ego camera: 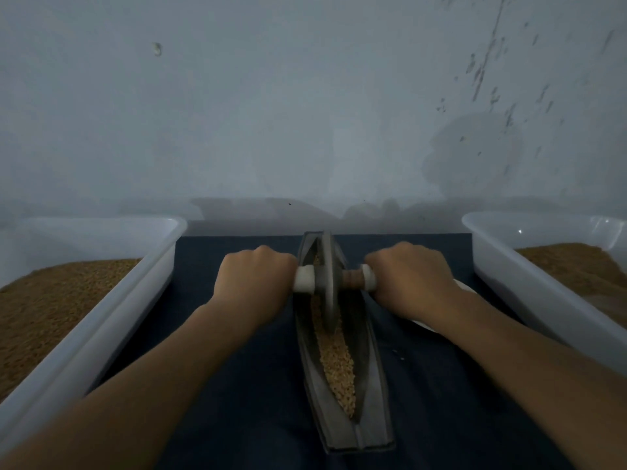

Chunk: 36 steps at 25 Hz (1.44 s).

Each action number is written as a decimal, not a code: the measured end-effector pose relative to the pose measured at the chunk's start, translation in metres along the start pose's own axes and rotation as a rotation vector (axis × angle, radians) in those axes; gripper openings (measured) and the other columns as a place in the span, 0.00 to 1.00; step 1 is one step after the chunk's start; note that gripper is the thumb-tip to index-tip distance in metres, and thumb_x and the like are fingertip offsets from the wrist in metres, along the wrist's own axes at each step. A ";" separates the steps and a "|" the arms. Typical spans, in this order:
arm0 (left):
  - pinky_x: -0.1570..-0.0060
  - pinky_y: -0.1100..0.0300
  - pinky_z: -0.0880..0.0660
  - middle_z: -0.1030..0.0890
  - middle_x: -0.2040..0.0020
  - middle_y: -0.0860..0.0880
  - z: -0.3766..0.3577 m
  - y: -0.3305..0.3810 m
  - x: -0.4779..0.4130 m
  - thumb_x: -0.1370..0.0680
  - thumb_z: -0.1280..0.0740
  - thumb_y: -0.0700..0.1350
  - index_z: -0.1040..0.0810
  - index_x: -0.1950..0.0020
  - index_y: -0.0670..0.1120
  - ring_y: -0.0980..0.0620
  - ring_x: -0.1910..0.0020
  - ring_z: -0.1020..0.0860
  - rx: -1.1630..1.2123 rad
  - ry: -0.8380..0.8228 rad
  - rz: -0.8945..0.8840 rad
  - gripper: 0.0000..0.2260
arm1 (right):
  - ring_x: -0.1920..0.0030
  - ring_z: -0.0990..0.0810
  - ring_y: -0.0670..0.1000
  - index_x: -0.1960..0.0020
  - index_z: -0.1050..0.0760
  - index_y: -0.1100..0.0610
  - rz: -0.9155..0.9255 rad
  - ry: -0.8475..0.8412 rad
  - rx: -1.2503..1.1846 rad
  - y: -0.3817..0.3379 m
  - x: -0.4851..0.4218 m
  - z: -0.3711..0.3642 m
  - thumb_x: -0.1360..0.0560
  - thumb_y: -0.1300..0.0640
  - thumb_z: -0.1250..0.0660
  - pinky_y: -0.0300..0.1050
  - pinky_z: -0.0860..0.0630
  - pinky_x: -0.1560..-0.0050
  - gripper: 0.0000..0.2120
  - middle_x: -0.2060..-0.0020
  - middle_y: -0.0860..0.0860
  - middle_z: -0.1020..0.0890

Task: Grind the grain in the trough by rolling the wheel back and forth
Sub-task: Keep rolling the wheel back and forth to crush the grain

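Head view: left grip (254,279), right grip (412,279) clench white handle (304,279) of grey disc wheel (328,290).

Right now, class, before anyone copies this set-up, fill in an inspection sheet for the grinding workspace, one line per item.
Surface: dark blue cloth; the trough lies lengthwise on it.
Job's things: grey trough with grain along its channel; wheel stands in the far half on a cross axle.
Clutter: left tub and right tub, both white, each holding a brown grain-like fill; white edge under the right forearm, too hidden to identify.
Hands: left hand and right hand each grip one end of the axle.
Cables: nothing seen.
Surroundings: pale, scuffed wall close behind.
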<state>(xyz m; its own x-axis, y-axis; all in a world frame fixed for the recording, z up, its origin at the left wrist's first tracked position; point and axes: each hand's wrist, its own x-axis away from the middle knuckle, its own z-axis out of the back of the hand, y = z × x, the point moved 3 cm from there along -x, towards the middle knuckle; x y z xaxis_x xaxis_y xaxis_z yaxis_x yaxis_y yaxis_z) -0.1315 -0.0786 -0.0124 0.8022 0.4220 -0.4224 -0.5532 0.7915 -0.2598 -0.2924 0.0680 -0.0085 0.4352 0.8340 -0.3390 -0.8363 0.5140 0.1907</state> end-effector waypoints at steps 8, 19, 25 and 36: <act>0.72 0.58 0.42 0.40 0.68 0.55 0.021 0.008 0.057 0.26 0.31 0.53 0.40 0.58 0.56 0.55 0.72 0.41 -0.002 -0.035 -0.037 0.16 | 0.69 0.31 0.45 0.66 0.42 0.44 0.058 0.009 0.060 -0.002 0.062 0.024 0.31 0.48 0.30 0.41 0.47 0.73 0.19 0.69 0.44 0.29; 0.65 0.53 0.32 0.29 0.61 0.50 -0.001 -0.003 -0.012 0.23 0.33 0.47 0.24 0.49 0.51 0.47 0.63 0.27 0.001 -0.059 0.023 0.04 | 0.65 0.27 0.53 0.65 0.39 0.47 -0.006 0.069 0.034 0.001 -0.020 -0.005 0.27 0.51 0.32 0.43 0.38 0.69 0.16 0.66 0.46 0.27; 0.73 0.60 0.44 0.41 0.68 0.55 0.027 0.011 0.059 0.26 0.30 0.53 0.37 0.57 0.56 0.56 0.73 0.41 -0.019 -0.079 -0.072 0.14 | 0.76 0.44 0.42 0.68 0.51 0.42 0.122 0.154 0.090 -0.002 0.069 0.027 0.43 0.51 0.22 0.36 0.55 0.72 0.33 0.76 0.43 0.34; 0.65 0.53 0.32 0.28 0.61 0.49 -0.005 -0.004 -0.028 0.23 0.34 0.45 0.22 0.49 0.49 0.46 0.63 0.26 0.000 -0.046 0.066 0.05 | 0.63 0.28 0.53 0.61 0.35 0.46 -0.036 0.088 0.011 0.001 -0.036 -0.007 0.26 0.52 0.31 0.44 0.34 0.66 0.12 0.61 0.49 0.21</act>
<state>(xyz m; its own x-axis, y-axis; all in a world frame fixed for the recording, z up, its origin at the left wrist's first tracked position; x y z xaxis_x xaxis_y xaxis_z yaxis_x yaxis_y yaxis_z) -0.1532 -0.0963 -0.0041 0.7738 0.4930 -0.3978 -0.6049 0.7615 -0.2328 -0.3113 0.0366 -0.0027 0.4336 0.7945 -0.4251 -0.8169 0.5457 0.1867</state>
